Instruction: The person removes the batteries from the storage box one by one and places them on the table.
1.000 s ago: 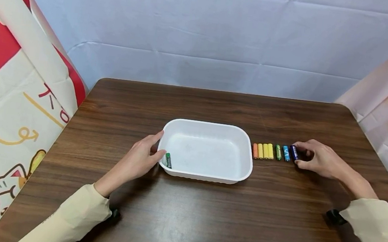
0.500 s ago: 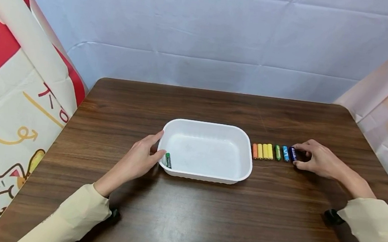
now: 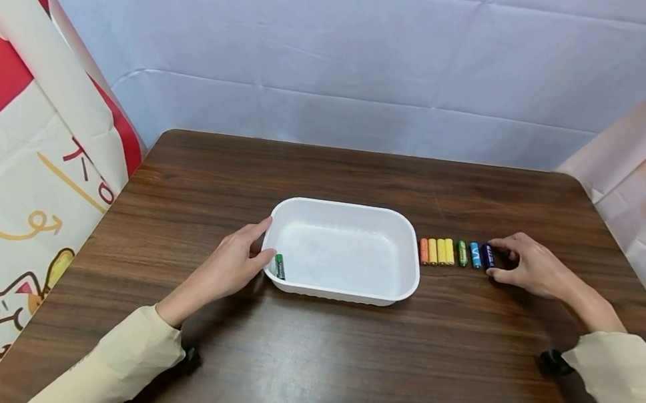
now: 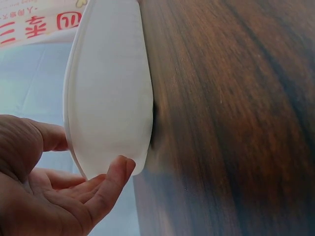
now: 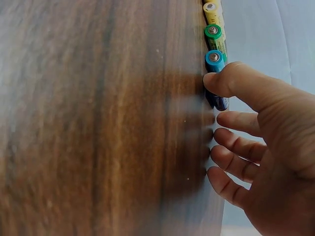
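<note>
My left hand (image 3: 231, 259) grips the left end of a white plastic tray (image 3: 342, 295), thumb over the rim and fingers against the outer wall, as the left wrist view also shows. A green and black battery (image 3: 280, 267) lies inside the tray near that thumb. On the right, my right hand (image 3: 533, 265) pinches a dark blue battery (image 3: 488, 256) lengthwise between thumb and forefinger, on the table. The other fingers hang loosely curled. Just left of it lies a light blue battery (image 3: 476, 254), then a green battery (image 3: 462, 253).
Several yellow batteries (image 3: 440, 251) and an orange battery (image 3: 424, 251) continue the row up to the tray's right side. Everything stands on a dark wooden table (image 3: 304, 354). A pale cloth (image 3: 341, 49) hangs behind it, and printed cloths flank both sides.
My right hand has shifted the dark blue battery slightly left, closer to the light blue one. The left hand and the tray have stayed in place.
</note>
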The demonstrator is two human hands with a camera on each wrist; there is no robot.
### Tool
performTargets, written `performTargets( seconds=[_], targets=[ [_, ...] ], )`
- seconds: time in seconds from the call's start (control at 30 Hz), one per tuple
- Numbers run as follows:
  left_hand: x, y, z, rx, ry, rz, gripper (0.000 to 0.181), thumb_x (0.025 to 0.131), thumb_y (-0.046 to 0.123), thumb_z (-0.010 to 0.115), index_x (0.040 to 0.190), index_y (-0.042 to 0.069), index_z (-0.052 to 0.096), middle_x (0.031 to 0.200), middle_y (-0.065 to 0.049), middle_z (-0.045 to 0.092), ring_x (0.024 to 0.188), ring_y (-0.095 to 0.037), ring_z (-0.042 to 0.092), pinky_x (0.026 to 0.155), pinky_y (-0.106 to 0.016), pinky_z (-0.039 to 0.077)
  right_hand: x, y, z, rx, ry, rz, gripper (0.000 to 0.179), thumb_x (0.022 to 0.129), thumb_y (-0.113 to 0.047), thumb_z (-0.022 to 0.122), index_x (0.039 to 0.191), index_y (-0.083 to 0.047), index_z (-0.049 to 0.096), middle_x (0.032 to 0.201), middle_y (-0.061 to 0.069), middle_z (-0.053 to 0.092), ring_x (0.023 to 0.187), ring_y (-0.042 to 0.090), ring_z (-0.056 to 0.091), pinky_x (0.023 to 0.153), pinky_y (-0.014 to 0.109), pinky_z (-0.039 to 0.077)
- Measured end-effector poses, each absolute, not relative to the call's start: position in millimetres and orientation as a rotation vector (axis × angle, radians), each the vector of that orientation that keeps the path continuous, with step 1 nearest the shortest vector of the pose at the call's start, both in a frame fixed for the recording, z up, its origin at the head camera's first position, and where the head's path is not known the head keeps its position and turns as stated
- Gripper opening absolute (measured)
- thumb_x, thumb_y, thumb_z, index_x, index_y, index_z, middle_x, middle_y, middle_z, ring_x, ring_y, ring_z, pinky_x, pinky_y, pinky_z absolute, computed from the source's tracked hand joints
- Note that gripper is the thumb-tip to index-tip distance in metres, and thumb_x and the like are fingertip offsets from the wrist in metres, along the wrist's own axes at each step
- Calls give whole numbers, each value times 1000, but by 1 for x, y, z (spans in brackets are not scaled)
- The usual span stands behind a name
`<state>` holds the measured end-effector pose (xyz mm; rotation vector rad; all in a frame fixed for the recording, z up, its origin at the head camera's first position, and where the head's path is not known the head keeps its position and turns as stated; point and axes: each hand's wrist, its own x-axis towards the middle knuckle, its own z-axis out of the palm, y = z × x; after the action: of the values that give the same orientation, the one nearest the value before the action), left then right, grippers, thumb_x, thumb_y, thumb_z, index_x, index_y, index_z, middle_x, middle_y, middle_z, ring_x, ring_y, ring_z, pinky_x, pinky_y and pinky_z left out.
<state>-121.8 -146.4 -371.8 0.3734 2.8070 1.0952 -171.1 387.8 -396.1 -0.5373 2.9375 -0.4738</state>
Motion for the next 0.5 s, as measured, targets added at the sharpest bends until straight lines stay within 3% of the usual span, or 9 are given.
performTargets(
  seconds=[0.33,0.5],
  targets=[
    [-122,-146,-372,361,2804,1095,64,102,16,64,157,-1,39,151,-21,50,111,-31,60,96,-47,48,-171,389,-397,-512,2938,-481,65,89,-24,83,137,11,56,106,18,56,87,25,50,68,41,41],
    [-122,-146,-372,359,2801,1092,64,102,17,64,158,-1,38,151,-21,51,109,-30,61,93,-46,50,-167,385,-390,-497,2965,-532,66,91,-29,81,139,8,55,110,17,60,92,27,55,74,47,45]
  ],
)
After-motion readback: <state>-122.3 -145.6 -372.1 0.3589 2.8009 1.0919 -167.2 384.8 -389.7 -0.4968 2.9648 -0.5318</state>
